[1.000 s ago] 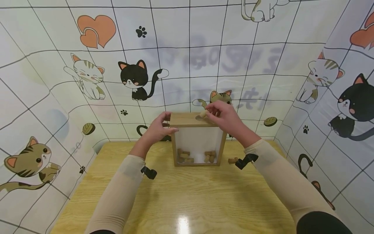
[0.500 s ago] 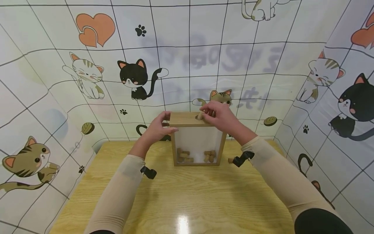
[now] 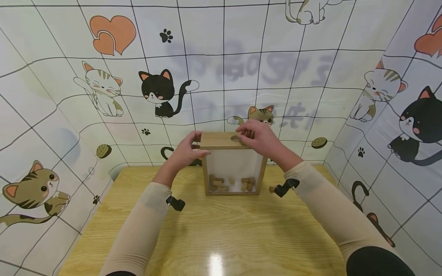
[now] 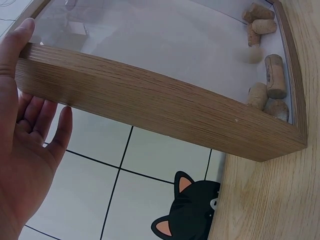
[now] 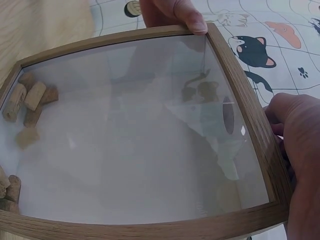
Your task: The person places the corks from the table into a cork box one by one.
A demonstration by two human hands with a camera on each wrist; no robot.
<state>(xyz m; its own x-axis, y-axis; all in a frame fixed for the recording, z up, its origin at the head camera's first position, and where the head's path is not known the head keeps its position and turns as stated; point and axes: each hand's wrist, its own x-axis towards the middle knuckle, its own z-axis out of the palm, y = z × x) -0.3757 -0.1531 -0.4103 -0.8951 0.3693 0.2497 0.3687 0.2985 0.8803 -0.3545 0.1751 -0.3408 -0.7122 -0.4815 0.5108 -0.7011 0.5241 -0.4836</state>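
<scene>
A wooden shadow box (image 3: 233, 148) with a clear front stands upright on the table, with a round hole (image 3: 235, 138) in its top. My left hand (image 3: 186, 153) grips its upper left corner, thumb at the front and fingers behind. My right hand (image 3: 260, 137) is at the top right beside the hole, fingers loosely bent and holding nothing visible. Inside, a blurred wine cork (image 4: 255, 54) is in mid-air near the bottom. Several wine corks (image 3: 218, 184) lie in the lower left, and more corks (image 3: 247, 184) in the lower right.
Right of the box a loose cork (image 3: 272, 189) lies on the wooden table (image 3: 214, 226), partly hidden by the black wrist camera (image 3: 287, 187). A cat-printed cloth (image 3: 221, 76) hangs close behind the box and along both sides.
My right hand brought a cork to the hole, tipped it in and let go; the cork now falls inside the box. My left hand has kept its hold on the corner.
</scene>
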